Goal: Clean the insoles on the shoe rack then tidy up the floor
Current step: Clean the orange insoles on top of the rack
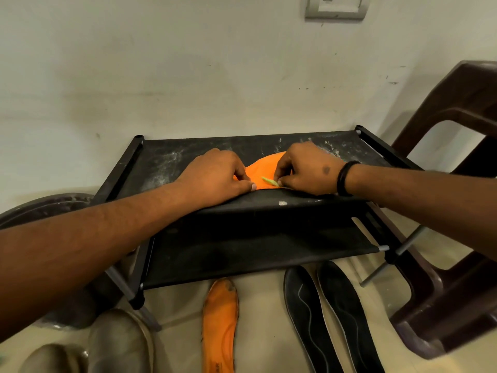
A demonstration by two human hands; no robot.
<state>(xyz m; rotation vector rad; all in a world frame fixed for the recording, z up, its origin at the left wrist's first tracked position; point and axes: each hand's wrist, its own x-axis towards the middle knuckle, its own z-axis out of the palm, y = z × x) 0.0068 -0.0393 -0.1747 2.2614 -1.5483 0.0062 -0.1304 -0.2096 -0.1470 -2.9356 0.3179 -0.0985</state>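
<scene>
On shoe rack [166, 162], orange insole [265, 168] between both hands (partly hidden)

black shoe rack [188, 157] with whitish dust smears, bright orange insole [265, 168] on it, another orange one [220, 327] plus two black insoles [333, 319] with grey wavy lines below, dark brown chair [457, 109], beige floor [269, 332]
</scene>
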